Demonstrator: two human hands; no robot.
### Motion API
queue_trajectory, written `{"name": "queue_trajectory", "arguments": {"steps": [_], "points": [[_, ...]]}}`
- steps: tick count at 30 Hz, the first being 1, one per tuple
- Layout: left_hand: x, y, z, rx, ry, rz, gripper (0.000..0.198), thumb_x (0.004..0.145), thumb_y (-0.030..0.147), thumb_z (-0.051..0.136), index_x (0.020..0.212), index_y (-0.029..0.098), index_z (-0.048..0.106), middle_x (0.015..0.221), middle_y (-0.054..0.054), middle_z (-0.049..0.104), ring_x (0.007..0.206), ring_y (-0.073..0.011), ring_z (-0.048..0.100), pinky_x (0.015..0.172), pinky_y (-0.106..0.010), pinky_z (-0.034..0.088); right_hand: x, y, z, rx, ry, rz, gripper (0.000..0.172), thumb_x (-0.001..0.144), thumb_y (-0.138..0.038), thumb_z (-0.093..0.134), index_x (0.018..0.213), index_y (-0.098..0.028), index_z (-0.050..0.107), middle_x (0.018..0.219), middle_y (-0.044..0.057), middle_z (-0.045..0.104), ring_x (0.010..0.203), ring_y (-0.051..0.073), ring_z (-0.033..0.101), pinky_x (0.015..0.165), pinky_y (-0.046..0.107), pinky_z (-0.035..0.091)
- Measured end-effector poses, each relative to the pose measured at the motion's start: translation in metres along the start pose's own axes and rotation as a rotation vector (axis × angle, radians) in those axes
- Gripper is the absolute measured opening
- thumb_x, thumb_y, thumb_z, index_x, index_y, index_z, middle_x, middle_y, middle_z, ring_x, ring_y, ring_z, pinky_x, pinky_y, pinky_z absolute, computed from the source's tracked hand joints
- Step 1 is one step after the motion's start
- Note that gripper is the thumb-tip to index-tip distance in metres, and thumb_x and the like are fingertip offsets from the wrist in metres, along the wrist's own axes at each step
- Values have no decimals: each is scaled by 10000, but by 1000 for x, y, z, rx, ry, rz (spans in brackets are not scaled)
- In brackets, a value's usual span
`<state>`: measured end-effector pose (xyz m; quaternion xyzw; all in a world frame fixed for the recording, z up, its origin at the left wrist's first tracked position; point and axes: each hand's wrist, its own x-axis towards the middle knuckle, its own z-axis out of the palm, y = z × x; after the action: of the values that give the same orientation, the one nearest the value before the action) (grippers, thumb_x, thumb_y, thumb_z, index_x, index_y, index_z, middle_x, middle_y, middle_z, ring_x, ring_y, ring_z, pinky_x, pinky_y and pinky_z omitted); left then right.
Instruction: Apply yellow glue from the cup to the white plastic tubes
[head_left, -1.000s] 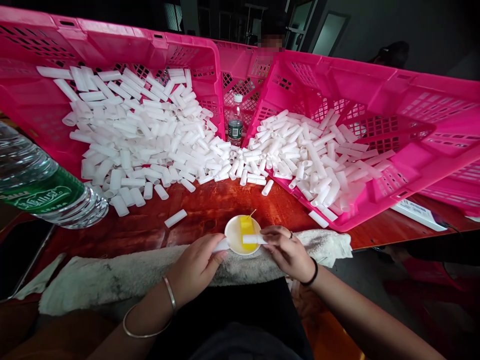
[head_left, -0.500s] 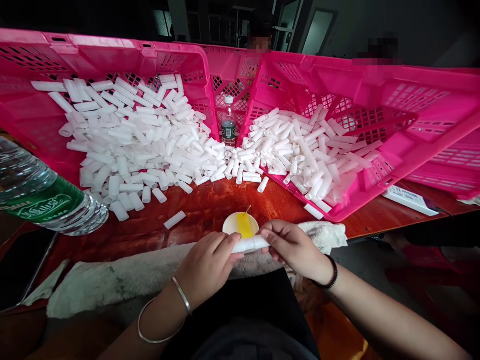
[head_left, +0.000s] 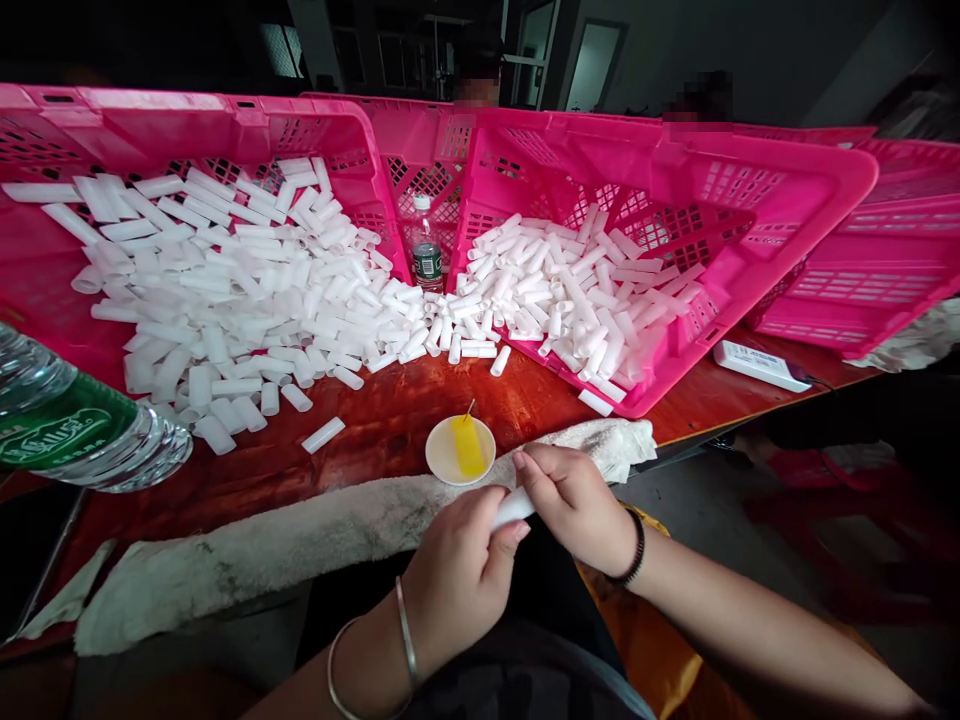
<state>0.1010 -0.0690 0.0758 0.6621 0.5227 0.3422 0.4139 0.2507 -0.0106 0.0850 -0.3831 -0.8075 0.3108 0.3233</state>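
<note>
Both my hands meet over my lap, closed on one white plastic tube [head_left: 514, 507]. My left hand [head_left: 459, 570] wraps its left end. My right hand [head_left: 576, 503] pinches its right end. Just beyond them a small white dish [head_left: 442, 455] with a yellow piece and a thin stick [head_left: 469, 443] sits on the red wooden table [head_left: 390, 420]. A white towel [head_left: 247, 555] lies along the table's near edge.
Two tipped pink crates, left [head_left: 225, 125] and right [head_left: 750, 200], spill piles of white tubes [head_left: 247, 290] onto the table. A small bottle [head_left: 427, 255] stands between them. A large water bottle [head_left: 67, 425] lies at the left. A white device [head_left: 757, 365] lies at the right.
My hands have pulled back from over the dish towards my lap, bringing the two tube pieces together into one. The view has shifted right.
</note>
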Motion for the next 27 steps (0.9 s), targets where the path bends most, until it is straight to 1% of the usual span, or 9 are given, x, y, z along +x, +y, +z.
{"name": "queue_trajectory", "arguments": {"steps": [3, 5, 9, 14, 17, 19, 21, 24, 27], "points": [[-4, -15, -4, 373, -19, 249, 399, 890, 373, 480, 1245, 193, 454, 1183, -122, 582, 1107, -266, 538, 934, -417, 464, -34, 17, -17, -71, 48, 182, 386, 957, -383, 351, 636, -194, 447, 574, -25, 466, 521, 106, 442, 543, 221, 355], [-4, -31, -17, 511, 69, 306, 621, 843, 450, 552, 1356, 187, 322, 1313, -155, 488, 1226, -303, 456, 1003, -451, 431, -63, 42, -36, -210, 127, 343, 400, 940, -437, 358, 629, -201, 443, 548, -27, 448, 505, 118, 428, 524, 232, 338], [8, -69, -47, 644, 276, 246, 789, 792, 508, 597, 1400, 165, 230, 1384, -189, 372, 1304, -336, 361, 1060, -499, 370, -120, 104, -61, -469, 4, 776, 441, 920, -475, 329, 579, -213, 429, 490, -20, 460, 482, 141, 448, 481, 247, 291], [33, -101, -57, 671, 202, 115, 988, 679, 584, 669, 1419, 142, 186, 1452, -219, 266, 1351, -387, 268, 1072, -560, 310, -151, 152, -50, -639, -235, 982, 389, 918, -391, 363, 639, -192, 549, 670, 62, 648, 651, 199, 617, 544, 255, 362], [42, -103, -54, 645, 114, 56, 1019, 674, 554, 688, 1432, 148, 142, 1457, -220, 287, 1349, -383, 282, 1062, -560, 313, -133, 147, -41, -664, -338, 990, 247, 845, -322, 514, 683, -161, 607, 740, 115, 684, 717, 253, 652, 588, 286, 392], [45, -101, -52, 615, 80, 67, 1020, 672, 512, 707, 1438, 173, 125, 1453, -201, 320, 1340, -366, 314, 1062, -544, 317, -104, 128, -36, -642, -308, 890, 263, 882, -333, 467, 771, -155, 626, 788, 118, 690, 761, 255, 654, 631, 300, 411], [46, -98, -51, 583, 75, 87, 1012, 665, 475, 724, 1437, 186, 136, 1442, -182, 356, 1327, -347, 348, 1063, -520, 325, -64, 97, -29, -612, -207, 665, 328, 940, -348, 355, 896, -161, 620, 824, 103, 685, 786, 234, 646, 674, 305, 428], [45, -98, -50, 543, 104, 86, 1015, 644, 448, 745, 1431, 176, 163, 1417, -173, 404, 1304, -335, 390, 1055, -499, 343, 2, 44, -14, -672, -1, 326, 315, 926, -317, 418, 1127, -117, 554, 903, 131, 669, 806, 240, 638, 703, 316, 455], [45, -101, -50, 511, 114, 71, 1033, 633, 441, 751, 1432, 171, 155, 1402, -175, 424, 1281, -337, 417, 1040, -507, 353, 59, 4, 4, -847, -129, 92, 415, 902, -334, 491, 1273, -149, 483, 1102, 173, 619, 889, 272, 626, 720, 344, 474]]}}
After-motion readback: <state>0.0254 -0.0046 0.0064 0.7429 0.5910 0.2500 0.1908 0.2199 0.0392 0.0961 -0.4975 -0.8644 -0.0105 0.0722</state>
